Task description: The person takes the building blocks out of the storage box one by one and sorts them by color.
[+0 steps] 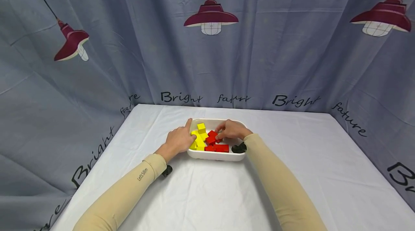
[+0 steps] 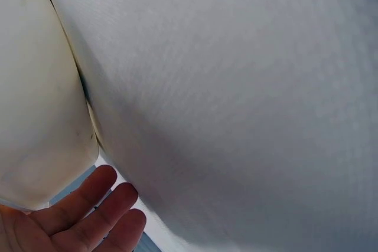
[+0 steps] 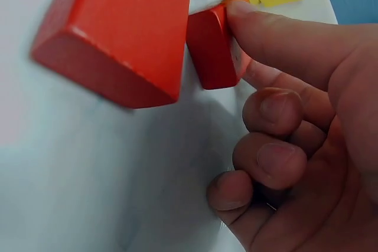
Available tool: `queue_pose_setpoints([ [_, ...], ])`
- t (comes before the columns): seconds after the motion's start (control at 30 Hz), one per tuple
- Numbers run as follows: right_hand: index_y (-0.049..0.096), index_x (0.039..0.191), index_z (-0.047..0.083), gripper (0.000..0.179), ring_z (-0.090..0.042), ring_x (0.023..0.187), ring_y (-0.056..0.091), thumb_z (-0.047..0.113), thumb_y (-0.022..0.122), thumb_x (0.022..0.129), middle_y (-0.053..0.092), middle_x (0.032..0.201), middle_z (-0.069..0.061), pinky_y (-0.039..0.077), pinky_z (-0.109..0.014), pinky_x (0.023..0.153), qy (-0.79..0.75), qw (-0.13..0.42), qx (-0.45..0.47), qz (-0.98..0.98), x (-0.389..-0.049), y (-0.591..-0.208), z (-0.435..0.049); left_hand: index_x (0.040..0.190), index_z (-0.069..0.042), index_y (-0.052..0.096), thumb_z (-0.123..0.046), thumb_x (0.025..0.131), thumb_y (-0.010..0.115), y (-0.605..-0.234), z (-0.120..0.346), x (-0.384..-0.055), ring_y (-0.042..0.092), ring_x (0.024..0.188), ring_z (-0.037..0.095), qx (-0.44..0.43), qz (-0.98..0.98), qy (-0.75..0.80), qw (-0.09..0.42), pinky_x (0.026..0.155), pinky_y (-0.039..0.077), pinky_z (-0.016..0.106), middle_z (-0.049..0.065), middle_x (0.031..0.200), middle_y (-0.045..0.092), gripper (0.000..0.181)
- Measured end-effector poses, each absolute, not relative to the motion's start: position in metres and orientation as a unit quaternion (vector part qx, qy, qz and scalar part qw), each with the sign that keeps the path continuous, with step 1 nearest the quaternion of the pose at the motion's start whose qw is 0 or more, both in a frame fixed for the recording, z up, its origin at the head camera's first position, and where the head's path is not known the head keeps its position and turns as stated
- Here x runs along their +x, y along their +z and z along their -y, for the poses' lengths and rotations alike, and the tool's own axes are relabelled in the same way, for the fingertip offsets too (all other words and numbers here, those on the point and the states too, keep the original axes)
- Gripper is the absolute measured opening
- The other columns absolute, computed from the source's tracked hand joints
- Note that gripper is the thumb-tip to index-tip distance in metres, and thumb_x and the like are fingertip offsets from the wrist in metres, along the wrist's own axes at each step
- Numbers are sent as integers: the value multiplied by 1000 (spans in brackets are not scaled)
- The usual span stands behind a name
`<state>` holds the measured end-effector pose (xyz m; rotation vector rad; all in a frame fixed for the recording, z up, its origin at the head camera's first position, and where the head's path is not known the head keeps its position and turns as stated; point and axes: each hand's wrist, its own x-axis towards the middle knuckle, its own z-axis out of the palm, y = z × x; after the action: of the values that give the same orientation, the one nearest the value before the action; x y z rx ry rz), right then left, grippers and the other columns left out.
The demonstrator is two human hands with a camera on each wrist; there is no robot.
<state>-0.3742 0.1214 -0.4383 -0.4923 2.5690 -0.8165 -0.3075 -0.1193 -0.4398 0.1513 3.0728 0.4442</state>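
A white tray (image 1: pixel 216 156) holds yellow blocks (image 1: pixel 201 128) at its left and red blocks (image 1: pixel 222 148) around the middle. My left hand (image 1: pixel 179 140) grips its left wall, thumb over the rim beside the yellow blocks and index finger stretched along the edge. Three fingers (image 2: pixel 97 193) show outside the tray wall (image 2: pixel 41 98) in the left wrist view. Inside the tray, my right hand (image 1: pixel 234 129) pinches a small red block (image 3: pixel 214 48) between thumb and index finger. Its other fingers curl toward the palm, below a larger red block (image 3: pixel 127 28).
White cloth covers the table (image 1: pixel 207 195). A grey-blue curtain (image 1: pixel 207 65) printed with lamps and lettering hangs behind and at both sides. A black device (image 1: pixel 167 170) shows under the left wrist, another black device (image 1: pixel 239 147) by the right wrist, over the tray.
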Motion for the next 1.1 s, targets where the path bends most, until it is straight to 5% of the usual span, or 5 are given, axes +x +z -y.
queue_pose_setpoints([
  [0.33,76,109,19,33,-18,78,50,35,82,81,63,84,1,34,-29,68,-260,189,-168,-932,-371,-432,-121,161,-15,21,-40,96,51,-439,119,-308,58,75,23,48,-988,143,12,66,48,39,13,108,70,76],
  [0.6,74,112,22,40,-20,84,52,36,86,77,65,102,0,39,-30,72,-250,194,-169,-933,-374,-433,-123,161,-15,20,-40,96,51,-438,119,-309,58,75,23,47,-989,141,14,66,47,39,12,105,69,76],
  [0.87,75,104,18,30,-20,83,53,32,85,79,61,80,-2,39,-31,73,-238,175,-179,-939,-372,-432,-122,161,-15,21,-39,96,51,-438,119,-308,58,75,23,49,-988,146,11,67,48,40,13,109,70,75],
  [1.1,72,88,12,25,-20,77,52,30,87,78,62,76,-2,40,-30,68,-236,172,-165,-942,-370,-431,-121,161,-15,21,-40,97,51,-440,119,-306,59,76,24,48,-988,146,15,69,49,41,13,108,70,75],
])
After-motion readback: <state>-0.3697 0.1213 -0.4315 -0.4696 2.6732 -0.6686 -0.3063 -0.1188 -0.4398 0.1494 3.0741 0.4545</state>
